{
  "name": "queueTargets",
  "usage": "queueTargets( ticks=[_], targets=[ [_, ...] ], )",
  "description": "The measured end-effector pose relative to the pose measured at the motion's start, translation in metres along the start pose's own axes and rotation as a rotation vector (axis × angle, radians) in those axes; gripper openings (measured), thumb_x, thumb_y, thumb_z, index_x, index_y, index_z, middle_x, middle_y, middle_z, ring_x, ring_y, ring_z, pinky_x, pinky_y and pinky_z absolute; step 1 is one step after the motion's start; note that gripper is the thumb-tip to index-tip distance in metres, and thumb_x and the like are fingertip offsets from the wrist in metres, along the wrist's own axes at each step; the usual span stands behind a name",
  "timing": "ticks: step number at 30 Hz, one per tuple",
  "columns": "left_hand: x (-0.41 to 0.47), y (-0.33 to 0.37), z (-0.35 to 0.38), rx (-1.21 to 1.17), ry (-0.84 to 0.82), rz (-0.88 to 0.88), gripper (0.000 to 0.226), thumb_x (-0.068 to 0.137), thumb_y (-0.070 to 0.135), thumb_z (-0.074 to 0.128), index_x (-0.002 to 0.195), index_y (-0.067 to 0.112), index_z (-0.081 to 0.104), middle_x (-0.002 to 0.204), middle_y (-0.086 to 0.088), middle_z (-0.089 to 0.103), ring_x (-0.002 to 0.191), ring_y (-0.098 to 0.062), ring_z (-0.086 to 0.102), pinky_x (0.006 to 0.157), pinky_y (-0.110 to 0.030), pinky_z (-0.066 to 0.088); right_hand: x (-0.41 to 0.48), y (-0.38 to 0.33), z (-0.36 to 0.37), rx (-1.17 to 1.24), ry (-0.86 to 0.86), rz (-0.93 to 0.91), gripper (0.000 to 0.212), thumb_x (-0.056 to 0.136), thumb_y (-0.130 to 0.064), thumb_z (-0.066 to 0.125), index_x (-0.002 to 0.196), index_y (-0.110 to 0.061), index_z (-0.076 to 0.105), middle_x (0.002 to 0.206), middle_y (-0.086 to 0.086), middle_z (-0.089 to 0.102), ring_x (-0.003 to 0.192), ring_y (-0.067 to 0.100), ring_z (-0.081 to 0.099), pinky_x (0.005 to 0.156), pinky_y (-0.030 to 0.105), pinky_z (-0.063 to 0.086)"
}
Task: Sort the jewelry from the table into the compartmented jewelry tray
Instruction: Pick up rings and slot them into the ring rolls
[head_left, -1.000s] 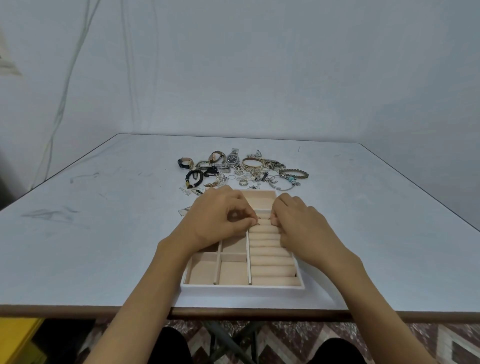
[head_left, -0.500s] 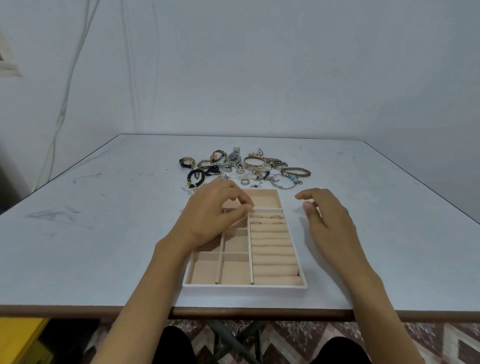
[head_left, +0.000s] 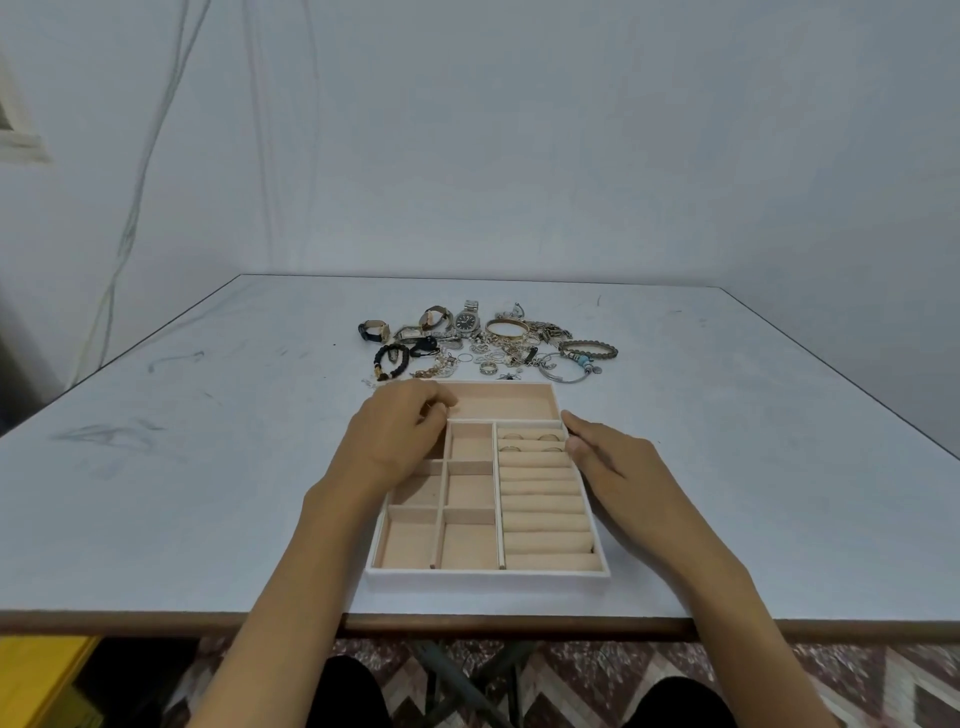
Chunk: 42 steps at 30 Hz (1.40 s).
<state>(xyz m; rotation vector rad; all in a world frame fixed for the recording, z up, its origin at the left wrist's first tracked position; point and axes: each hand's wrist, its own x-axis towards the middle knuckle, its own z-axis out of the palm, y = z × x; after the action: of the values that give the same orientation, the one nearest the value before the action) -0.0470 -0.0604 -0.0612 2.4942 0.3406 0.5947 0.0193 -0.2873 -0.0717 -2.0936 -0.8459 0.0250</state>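
Note:
The jewelry tray, white-rimmed with beige lining, lies near the table's front edge. Small square compartments fill its left side, ring rolls its right, and one long compartment runs across the far end. A few rings sit in the farthest ring rolls. My left hand hovers over the tray's far-left compartments, its fingers loosely curled with nothing visible in them. My right hand rests against the tray's right rim beside the rings, fingers fairly straight. Behind the tray lies the jewelry pile of watches, bangles, bracelets, chains and rings.
The grey table stretches wide on both sides of the tray, its front edge close to me. A plain wall stands behind it. A yellow object sits on the floor at the lower left.
Both hands have left the ring rolls, where they were pinching together. The left hand moved to the tray's far-left corner. The right swung out, then came back to the right rim.

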Motion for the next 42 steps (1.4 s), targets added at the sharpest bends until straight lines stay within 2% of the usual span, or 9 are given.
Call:
queueTargets(
  ticks=[4, 8, 15, 19, 21, 24, 34, 39, 42],
  targets=[
    [-0.001, 0.001, -0.001, 0.012, 0.006, -0.014, 0.025, 0.092, 0.010, 0.048, 0.083, 0.023, 0.067, 0.068, 0.018, 0.054, 0.063, -0.004, 0.048, 0.057, -0.024, 0.035, 0.000, 0.001, 0.000, -0.024, -0.001, 0.008, 0.037, 0.101, -0.032, 0.041, 0.136, -0.028, 0.052, 0.116, -0.016, 0.063, 0.107, 0.003, 0.057, 0.096, 0.030, 0.046],
    [-0.002, 0.001, -0.001, 0.011, 0.019, -0.017, 0.024, 0.089, 0.011, 0.049, 0.081, 0.021, 0.068, 0.068, 0.015, 0.057, 0.063, -0.006, 0.051, 0.060, -0.026, 0.039, 0.001, 0.002, 0.000, -0.046, 0.000, 0.009, 0.038, 0.101, -0.032, 0.041, 0.137, -0.028, 0.051, 0.115, -0.011, 0.065, 0.106, 0.007, 0.059, 0.096, 0.034, 0.047],
    [-0.001, 0.001, -0.001, 0.030, 0.006, -0.030, 0.023, 0.089, 0.013, 0.049, 0.082, 0.021, 0.069, 0.072, 0.011, 0.061, 0.068, -0.010, 0.054, 0.062, -0.027, 0.041, 0.000, 0.001, -0.001, -0.053, -0.007, 0.012, 0.038, 0.101, -0.032, 0.042, 0.138, -0.029, 0.050, 0.107, -0.021, 0.060, 0.104, 0.003, 0.057, 0.097, 0.032, 0.047],
    [-0.001, 0.003, -0.003, 0.027, -0.002, -0.037, 0.023, 0.089, 0.015, 0.050, 0.082, 0.024, 0.069, 0.067, 0.016, 0.059, 0.066, -0.004, 0.052, 0.057, -0.023, 0.036, 0.001, -0.003, -0.005, 0.074, 0.003, 0.028, 0.028, 0.099, -0.027, 0.049, 0.112, -0.048, 0.061, 0.094, -0.038, 0.062, 0.099, -0.014, 0.057, 0.089, 0.013, 0.044],
    [0.001, 0.005, -0.005, 0.010, 0.007, -0.043, 0.022, 0.089, 0.017, 0.051, 0.081, 0.028, 0.068, 0.063, 0.016, 0.057, 0.064, -0.002, 0.051, 0.055, -0.023, 0.032, 0.008, -0.004, -0.010, 0.071, 0.039, 0.048, 0.024, 0.096, -0.029, 0.052, 0.111, -0.045, 0.062, 0.092, -0.032, 0.064, 0.094, -0.017, 0.055, 0.080, 0.008, 0.040],
    [0.012, 0.003, -0.010, 0.031, 0.035, -0.069, 0.019, 0.090, 0.021, 0.053, 0.082, 0.030, 0.068, 0.068, 0.014, 0.058, 0.067, -0.005, 0.051, 0.055, -0.023, 0.032, 0.029, -0.003, -0.019, 0.003, 0.066, 0.077, 0.027, 0.092, -0.030, 0.058, 0.118, -0.029, 0.064, 0.100, -0.015, 0.064, 0.094, 0.000, 0.059, 0.088, 0.026, 0.047],
    [0.095, -0.015, 0.005, 0.120, 0.017, -0.119, 0.015, 0.088, 0.023, 0.056, 0.096, 0.026, 0.068, 0.094, 0.006, 0.066, 0.095, -0.019, 0.060, 0.075, -0.031, 0.046, 0.126, -0.004, -0.011, -0.133, -0.003, 0.074, 0.011, 0.085, -0.021, 0.064, 0.092, -0.027, 0.070, 0.098, -0.003, 0.069, 0.092, 0.016, 0.063, 0.086, 0.038, 0.052],
    [0.121, -0.022, 0.021, 0.314, -0.025, -0.044, 0.020, 0.091, 0.033, 0.055, 0.107, 0.031, 0.066, 0.112, -0.001, 0.064, 0.113, -0.026, 0.051, 0.094, -0.041, 0.039, 0.155, 0.003, 0.003, -0.219, 0.046, 0.076, 0.014, 0.084, -0.019, 0.064, 0.093, -0.027, 0.072, 0.107, -0.003, 0.066, 0.089, 0.013, 0.057, 0.063, 0.024, 0.037],
    [0.128, -0.025, 0.026, 0.434, -0.107, -0.001, 0.025, 0.093, 0.042, 0.052, 0.114, 0.035, 0.064, 0.122, -0.005, 0.056, 0.120, -0.027, 0.045, 0.100, -0.043, 0.033, 0.169, 0.007, 0.011, -0.240, 0.080, 0.077, 0.016, 0.086, -0.018, 0.063, 0.097, -0.024, 0.072, 0.112, 0.000, 0.067, 0.100, 0.016, 0.059, 0.067, 0.025, 0.037]
  ],
)
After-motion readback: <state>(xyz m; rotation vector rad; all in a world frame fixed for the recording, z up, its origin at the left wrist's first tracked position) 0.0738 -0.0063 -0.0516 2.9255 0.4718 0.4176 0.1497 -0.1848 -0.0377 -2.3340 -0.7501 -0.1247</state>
